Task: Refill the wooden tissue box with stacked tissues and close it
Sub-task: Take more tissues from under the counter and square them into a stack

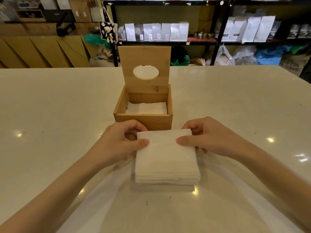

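A square wooden tissue box [143, 119] stands mid-table, its hinged lid [144, 64] upright at the back with an oval hole in it. A few white tissues [146, 108] lie low inside the box. Just in front of it is a thick stack of white tissues [166, 158], gripped at its far corners by both hands. My left hand [119, 142] holds the left far corner, thumb on top. My right hand [207, 138] holds the right far corner the same way. The stack's near edge seems to hover just above the table.
The glossy white table [50, 115] spreads wide on both sides and ends behind the box. Beyond it are black shelves [218, 31] with white bags and boxes, plastic sacks on the floor, and wooden cabinets at the left.
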Demonstrator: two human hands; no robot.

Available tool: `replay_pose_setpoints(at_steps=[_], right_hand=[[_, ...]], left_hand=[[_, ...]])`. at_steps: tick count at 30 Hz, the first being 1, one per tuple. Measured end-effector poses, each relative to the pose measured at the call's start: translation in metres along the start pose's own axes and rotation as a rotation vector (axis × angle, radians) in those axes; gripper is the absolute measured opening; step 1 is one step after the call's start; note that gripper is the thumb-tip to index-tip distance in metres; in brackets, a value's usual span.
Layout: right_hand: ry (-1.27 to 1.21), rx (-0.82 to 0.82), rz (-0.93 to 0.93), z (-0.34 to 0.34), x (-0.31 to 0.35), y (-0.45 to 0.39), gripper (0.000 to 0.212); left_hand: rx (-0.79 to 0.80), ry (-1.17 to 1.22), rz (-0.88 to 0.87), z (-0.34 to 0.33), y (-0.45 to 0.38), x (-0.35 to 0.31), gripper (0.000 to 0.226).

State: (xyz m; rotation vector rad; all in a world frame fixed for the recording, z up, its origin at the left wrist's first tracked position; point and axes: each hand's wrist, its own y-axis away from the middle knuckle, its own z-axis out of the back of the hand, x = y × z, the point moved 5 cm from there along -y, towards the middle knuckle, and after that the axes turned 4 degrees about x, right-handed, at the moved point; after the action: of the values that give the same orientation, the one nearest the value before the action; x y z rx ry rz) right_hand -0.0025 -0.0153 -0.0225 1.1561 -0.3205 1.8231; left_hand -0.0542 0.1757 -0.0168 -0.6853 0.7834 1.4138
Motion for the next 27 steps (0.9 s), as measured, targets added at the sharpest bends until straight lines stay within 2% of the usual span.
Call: replay_pose_setpoints(at_steps=[4, 8, 11, 15, 22, 25, 27], right_hand=[[0.256, 0.038, 0.019, 0.0, 0.002, 0.001, 0.022], [0.335, 0.069, 0.023, 0.009, 0.007, 0.002, 0.037], [0.414, 0.152, -0.003, 0.012, 0.01, -0.002, 0.042], [0.492, 0.286, -0.023, 0.009, 0.015, -0.003, 0.044], [0.615, 0.364, -0.047, 0.002, 0.015, -0.011, 0.054], [0.63, 0.411, -0.039, 0.0, 0.016, -0.013, 0.047], [0.617, 0.442, -0.043, -0.001, 0.016, -0.014, 0.043]], left_hand=[[0.096, -0.144, 0.011, 0.0, 0.002, -0.001, 0.021], [0.17, -0.278, 0.044, 0.003, 0.006, -0.007, 0.028], [0.223, -0.384, 0.102, 0.003, 0.004, -0.006, 0.031], [0.369, -0.354, 0.183, -0.005, -0.001, -0.004, 0.027], [0.376, -0.343, 0.184, -0.01, -0.007, -0.004, 0.032], [0.417, -0.322, 0.228, -0.013, -0.008, -0.003, 0.026], [0.448, -0.293, 0.253, -0.015, -0.008, 0.0, 0.039]])
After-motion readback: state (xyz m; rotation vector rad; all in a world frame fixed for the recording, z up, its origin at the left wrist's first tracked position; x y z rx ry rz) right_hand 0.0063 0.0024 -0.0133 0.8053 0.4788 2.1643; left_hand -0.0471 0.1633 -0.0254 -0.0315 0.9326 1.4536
